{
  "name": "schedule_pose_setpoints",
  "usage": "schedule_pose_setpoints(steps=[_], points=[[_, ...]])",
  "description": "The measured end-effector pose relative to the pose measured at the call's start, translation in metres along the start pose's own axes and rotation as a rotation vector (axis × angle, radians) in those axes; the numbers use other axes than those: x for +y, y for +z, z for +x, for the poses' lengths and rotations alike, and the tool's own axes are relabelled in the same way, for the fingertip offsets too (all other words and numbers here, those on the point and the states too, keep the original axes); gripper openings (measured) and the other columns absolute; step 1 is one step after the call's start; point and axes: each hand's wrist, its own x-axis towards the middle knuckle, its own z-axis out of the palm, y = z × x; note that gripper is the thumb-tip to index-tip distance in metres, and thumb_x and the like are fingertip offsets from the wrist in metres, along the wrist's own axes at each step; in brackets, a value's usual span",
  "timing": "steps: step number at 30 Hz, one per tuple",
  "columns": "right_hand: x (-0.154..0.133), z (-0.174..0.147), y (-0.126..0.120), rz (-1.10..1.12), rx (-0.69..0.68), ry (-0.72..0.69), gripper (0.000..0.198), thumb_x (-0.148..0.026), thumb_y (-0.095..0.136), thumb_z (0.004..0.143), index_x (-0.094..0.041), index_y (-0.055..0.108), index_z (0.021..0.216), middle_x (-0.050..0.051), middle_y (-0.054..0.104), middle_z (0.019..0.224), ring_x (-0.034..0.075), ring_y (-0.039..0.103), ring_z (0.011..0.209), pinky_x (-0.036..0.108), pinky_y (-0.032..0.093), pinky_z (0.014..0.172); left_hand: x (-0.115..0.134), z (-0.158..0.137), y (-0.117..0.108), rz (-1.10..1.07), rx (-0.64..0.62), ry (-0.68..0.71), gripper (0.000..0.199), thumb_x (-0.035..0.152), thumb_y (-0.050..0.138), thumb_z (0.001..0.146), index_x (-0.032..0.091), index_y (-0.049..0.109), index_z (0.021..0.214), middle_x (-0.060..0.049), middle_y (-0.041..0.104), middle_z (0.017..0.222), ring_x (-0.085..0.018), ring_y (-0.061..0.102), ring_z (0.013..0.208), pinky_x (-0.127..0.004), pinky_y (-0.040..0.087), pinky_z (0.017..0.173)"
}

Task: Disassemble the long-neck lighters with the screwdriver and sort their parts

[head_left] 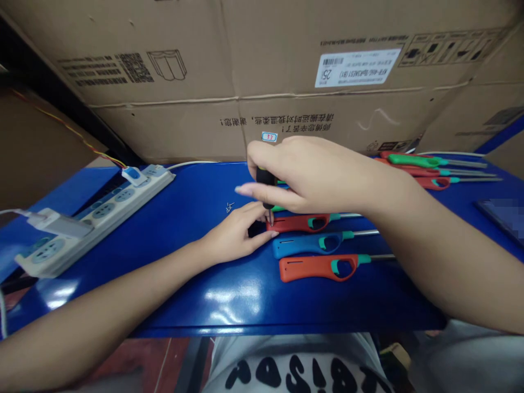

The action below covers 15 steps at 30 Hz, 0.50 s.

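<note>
My right hand [295, 174] is closed round the dark handle of a screwdriver [266, 179], which stands upright. Its shaft points down at the butt end of a red gas lighter [298, 223] lying flat on the blue table. My left hand [237, 232] grips that same end between thumb and fingers. Nearer to me lie a blue lighter [305, 245] and an orange-red lighter [311, 269], side by side with their metal tubes to the right. Parts of green lighters [279, 208] show behind the red one, mostly hidden by my right hand. Several small screws [230, 207] lie left of them.
A white power strip [98, 218] with plugs runs along the left of the blue table [172, 295]. More lighters [434, 172] are piled at the back right, near a dark flat device [499, 218]. A large cardboard box [196, 60] walls off the back.
</note>
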Motion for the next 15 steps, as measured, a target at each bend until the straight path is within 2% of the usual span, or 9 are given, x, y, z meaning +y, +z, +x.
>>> schedule_pose_setpoints(steps=[3, 6, 9, 12, 15], points=[[0.0013, -0.0009, 0.0006, 0.033, -0.003, -0.013, 0.030, -0.035, 0.039, 0.102, -0.016, 0.054, 0.118, 0.008, 0.068, 0.101, 0.020, 0.059, 0.085, 0.031, 0.037, 0.072, -0.0005, -0.0002, 0.0001, 0.007, 0.001, -0.002, 0.018, 0.033, 0.063, 0.096, 0.018, 0.061, 0.106, -0.007, 0.070, 0.102, -0.022, 0.067, 0.095, -0.037, 0.056, 0.087], [0.0019, -0.0018, 0.0009, 0.072, 0.015, -0.018, 0.034, -0.040, 0.041, 0.101, -0.016, 0.052, 0.122, 0.009, 0.067, 0.108, 0.020, 0.059, 0.089, 0.031, 0.037, 0.073, -0.0009, -0.0003, 0.0002, -0.008, 0.012, 0.018, 0.021, 0.030, 0.064, 0.095, 0.018, 0.060, 0.112, -0.008, 0.069, 0.108, -0.022, 0.067, 0.099, -0.036, 0.056, 0.088], [0.0023, -0.0025, -0.0006, 0.079, -0.013, 0.002, 0.032, -0.038, 0.043, 0.100, -0.017, 0.053, 0.121, 0.007, 0.068, 0.099, 0.019, 0.058, 0.082, 0.030, 0.035, 0.071, -0.0010, -0.0003, 0.0000, -0.011, 0.012, 0.000, 0.015, 0.029, 0.065, 0.094, 0.018, 0.061, 0.103, -0.005, 0.069, 0.099, -0.020, 0.067, 0.093, -0.033, 0.056, 0.086], [0.0039, -0.0042, -0.0043, 0.123, -0.018, -0.028, 0.030, -0.032, 0.046, 0.098, -0.017, 0.053, 0.123, 0.007, 0.068, 0.102, 0.018, 0.057, 0.081, 0.030, 0.034, 0.070, -0.0008, -0.0003, -0.0001, -0.019, 0.025, -0.009, 0.014, 0.029, 0.067, 0.093, 0.018, 0.061, 0.099, -0.004, 0.069, 0.095, -0.018, 0.067, 0.089, -0.031, 0.055, 0.084], [0.0066, -0.0062, -0.0074, 0.153, -0.025, 0.003, 0.031, -0.038, 0.047, 0.098, -0.018, 0.055, 0.120, 0.006, 0.068, 0.098, 0.017, 0.056, 0.078, 0.028, 0.033, 0.067, 0.0004, 0.0002, -0.0002, -0.040, 0.032, -0.029, 0.012, 0.028, 0.068, 0.092, 0.018, 0.062, 0.096, -0.002, 0.068, 0.091, -0.017, 0.066, 0.086, -0.030, 0.054, 0.082]])
